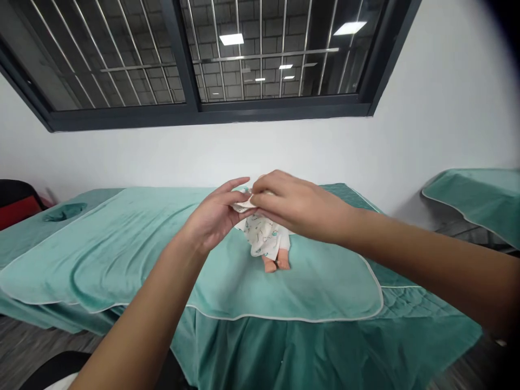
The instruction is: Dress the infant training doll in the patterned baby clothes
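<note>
A baby doll lies on the bed with its bare feet [283,260] toward me, wearing white clothes [265,237] with a small print. Above its upper body, my left hand [211,216] grips a piece of white printed cloth [244,205] between thumb and fingers, its index finger stretched out. From the right, my right hand [298,203] pinches the same cloth with bent fingers. Both hands meet at the cloth and hide the doll's head and chest. Whether the cloth is part of the doll's clothes, I cannot tell.
A light green blanket [134,244] with white edging covers the bed, over a darker green skirt [325,352]. Behind stands a white wall [162,157] with a barred window [260,49]. Another green-covered bed [483,189] is at right, a red and black chair [18,208] at left.
</note>
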The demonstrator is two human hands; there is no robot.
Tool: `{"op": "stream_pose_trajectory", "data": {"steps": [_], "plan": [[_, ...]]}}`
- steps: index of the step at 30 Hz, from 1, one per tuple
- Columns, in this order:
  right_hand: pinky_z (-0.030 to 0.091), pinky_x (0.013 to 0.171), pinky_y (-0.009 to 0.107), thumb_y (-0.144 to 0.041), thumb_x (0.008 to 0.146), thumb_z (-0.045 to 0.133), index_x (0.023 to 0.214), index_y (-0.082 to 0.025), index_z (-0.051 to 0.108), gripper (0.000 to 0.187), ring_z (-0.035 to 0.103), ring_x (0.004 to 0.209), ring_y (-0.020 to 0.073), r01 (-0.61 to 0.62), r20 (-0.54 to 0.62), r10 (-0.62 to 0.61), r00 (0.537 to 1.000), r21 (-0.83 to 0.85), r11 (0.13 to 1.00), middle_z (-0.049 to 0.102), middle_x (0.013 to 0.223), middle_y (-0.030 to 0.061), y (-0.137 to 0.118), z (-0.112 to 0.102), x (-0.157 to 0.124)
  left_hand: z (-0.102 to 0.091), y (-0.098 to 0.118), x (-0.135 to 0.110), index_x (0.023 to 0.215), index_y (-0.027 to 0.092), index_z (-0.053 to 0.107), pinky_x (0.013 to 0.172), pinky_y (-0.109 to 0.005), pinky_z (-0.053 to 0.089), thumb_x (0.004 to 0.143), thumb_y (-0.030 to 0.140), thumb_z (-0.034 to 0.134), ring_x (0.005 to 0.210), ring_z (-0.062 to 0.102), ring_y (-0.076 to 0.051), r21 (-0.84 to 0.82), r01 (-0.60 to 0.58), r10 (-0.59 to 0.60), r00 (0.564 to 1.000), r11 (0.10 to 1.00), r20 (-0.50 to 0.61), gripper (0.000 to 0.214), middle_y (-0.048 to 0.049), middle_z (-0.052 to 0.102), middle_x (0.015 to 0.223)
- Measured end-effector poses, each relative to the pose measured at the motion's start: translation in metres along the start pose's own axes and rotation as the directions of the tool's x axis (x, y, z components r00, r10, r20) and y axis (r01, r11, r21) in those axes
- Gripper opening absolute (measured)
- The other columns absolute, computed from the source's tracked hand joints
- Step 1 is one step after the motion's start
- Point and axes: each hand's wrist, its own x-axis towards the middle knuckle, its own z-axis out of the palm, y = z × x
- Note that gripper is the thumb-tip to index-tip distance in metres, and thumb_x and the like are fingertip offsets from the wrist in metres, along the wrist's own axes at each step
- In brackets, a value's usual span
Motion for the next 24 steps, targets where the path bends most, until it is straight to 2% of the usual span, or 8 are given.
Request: {"op": "stream_pose_trajectory", "data": {"steps": [4,8,10,13,17,20,22,24], "plan": [[0.043,0.074,0.032,-0.01,0.089,0.048,0.105,-0.021,0.065,0.026,0.056,0.092,0.02,-0.11,-0.046,0.112,0.993,0.04,0.993,0.061,0.103,0.0071,0.009,-0.009,0.001,-0.003,0.014,-0.003,0.098,0.015,0.069,0.075,-0.023,0.055,0.075,0.006,0.069,0.079,0.064,-0.011,0.038,-0.051,0.051,0.999,0.998,0.003,0.024,-0.0051,0.068,0.09],[0.042,0.075,0.03,-0.012,0.085,0.052,0.094,-0.021,0.068,0.02,0.056,0.086,0.0181,-0.235,-0.121,0.282,0.952,0.303,0.923,0.064,0.093,0.0029,0.012,-0.022,0.008,0.001,0.017,-0.008,0.089,0.012,0.068,0.078,-0.023,0.053,0.072,0.011,0.074,0.081,0.063,-0.012,0.06,-0.18,0.182,0.982,0.982,-0.04,0.018,-0.006,0.067,0.09],[0.044,0.074,0.03,-0.015,0.083,0.056,0.089,-0.021,0.069,0.016,0.057,0.083,0.0179,-0.286,-0.137,0.406,0.903,0.513,0.81,0.065,0.088,0.0014,0.012,-0.031,0.014,0.009,0.018,-0.016,0.092,0.015,0.067,0.086,-0.027,0.052,0.072,0.013,0.075,0.095,0.064,-0.016,0.108,-0.34,0.349,0.934,0.934,-0.078,0.022,-0.0058,0.067,0.099],[0.047,0.069,0.029,-0.013,0.08,0.059,0.095,-0.022,0.07,0.021,0.06,0.079,0.0161,-0.294,-0.077,0.548,0.833,0.778,0.556,0.065,0.087,0.0,0.009,-0.045,0.022,0.029,0.02,-0.032,0.098,0.022,0.067,0.095,-0.031,0.048,0.071,0.015,0.076,0.119,0.056,-0.023,0.235,-0.503,0.534,0.841,0.832,-0.09,0.029,-0.0041,0.064,0.116],[0.05,0.067,0.027,-0.007,0.079,0.054,0.114,-0.025,0.065,0.04,0.063,0.077,0.0135,-0.271,0.01,0.623,0.782,0.906,0.326,0.064,0.087,-0.0024,0.002,-0.056,0.024,0.05,0.017,-0.05,0.098,0.024,0.067,0.099,-0.034,0.046,0.066,0.019,0.082,0.136,0.041,-0.03,0.403,-0.51,0.529,0.846,0.76,0.071,0.035,-0.0054,0.057,0.128],[0.052,0.069,0.029,-0.01,0.078,0.061,0.095,-0.021,0.069,0.021,0.063,0.076,0.0149,-0.295,0.043,0.638,0.769,0.909,0.295,0.063,0.082,-0.0003,0.001,-0.056,0.018,0.051,0.011,-0.052,0.089,0.022,0.067,0.096,-0.033,0.046,0.066,0.026,0.083,0.132,0.042,-0.03,0.493,-0.529,0.55,0.827,0.691,0.116,0.028,-0.0062,0.058,0.127],[0.054,0.072,0.032,-0.016,0.078,0.068,0.08,-0.019,0.067,0.005,0.063,0.079,0.017,-0.298,0.04,0.63,0.775,0.903,0.309,0.064,0.084,0.0024,0.003,-0.052,0.013,0.046,0.009,-0.048,0.082,0.021,0.065,0.09,-0.03,0.046,0.072,0.031,0.08,0.12,0.05,-0.028,0.512,-0.526,0.573,0.816,0.679,0.078,0.021,-0.0056,0.063,0.113],[0.054,0.075,0.034,-0.027,0.081,0.07,0.075,-0.02,0.066,0.01,0.063,0.084,0.0192,-0.308,0.046,0.602,0.797,0.888,0.341,0.065,0.087,0.0042,0.006,-0.048,0.007,0.04,0.007,-0.041,0.078,0.021,0.063,0.082,-0.027,0.046,0.075,0.034,0.078,0.105,0.055,-0.023,0.489,-0.506,0.575,0.818,0.71,0.011,0.021,-0.0031,0.064,0.092]]}}
